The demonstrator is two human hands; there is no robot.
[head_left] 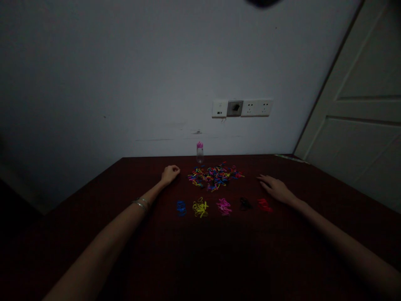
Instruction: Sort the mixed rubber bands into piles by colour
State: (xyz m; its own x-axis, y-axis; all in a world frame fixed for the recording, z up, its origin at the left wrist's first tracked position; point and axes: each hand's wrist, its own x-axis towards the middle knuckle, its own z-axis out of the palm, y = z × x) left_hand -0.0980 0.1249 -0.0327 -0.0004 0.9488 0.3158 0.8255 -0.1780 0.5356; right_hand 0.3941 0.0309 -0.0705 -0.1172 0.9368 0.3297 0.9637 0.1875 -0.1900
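My left hand [171, 174] rests on the table left of a mixed heap of small colourful rubber bands [216, 176]. Its fingers are curled in, thumb against forefinger, and nothing shows in them. To the heap's right, my right hand [275, 188] lies flat and holds nothing, its fingers stretched toward the heap. Sorted small piles form a row nearer to me: blue bands [181, 207], yellow bands [200, 207], pink bands [224, 207], black bands [246, 203] and red bands [265, 205]. The red ones are closest to my right hand.
Behind the heap a clear bottle with a pink top [199, 154] stands near the wall [163, 83]. Sockets and a switch [241, 108] are set in the wall above the dark red table [219, 251]. A pale door [360, 104] is at right. The light is dim.
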